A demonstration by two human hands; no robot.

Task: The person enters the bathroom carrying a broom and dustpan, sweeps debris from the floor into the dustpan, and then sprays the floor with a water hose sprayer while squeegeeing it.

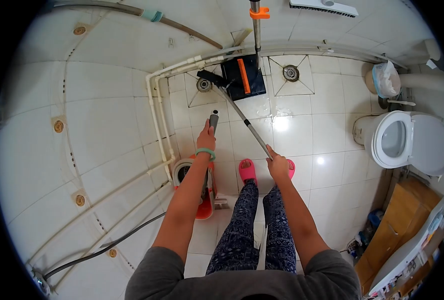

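Observation:
My left hand (207, 138) is closed around a grey cylindrical handle (214, 121) with a dark hole in its end; what the handle belongs to is hidden. In my right hand (278, 164) is a long-handled floor brush (250, 127), gripped by its metal pole. The pole slants up and left to a narrow black head (212, 78), near the left floor drain (204, 85). Right beside that head stands a black dustpan (253, 82) with an orange strip and an upright pole. Below my left forearm sits an orange and white bucket (205, 209), partly covered by the arm.
A second floor drain (291, 73) lies right of the dustpan. Pale pipes (155, 100) run along the left wall. At right are a toilet (392, 140), a lined waste bin (386, 82) and a wooden cabinet (394, 225). Water glistens on the tiles (284, 111).

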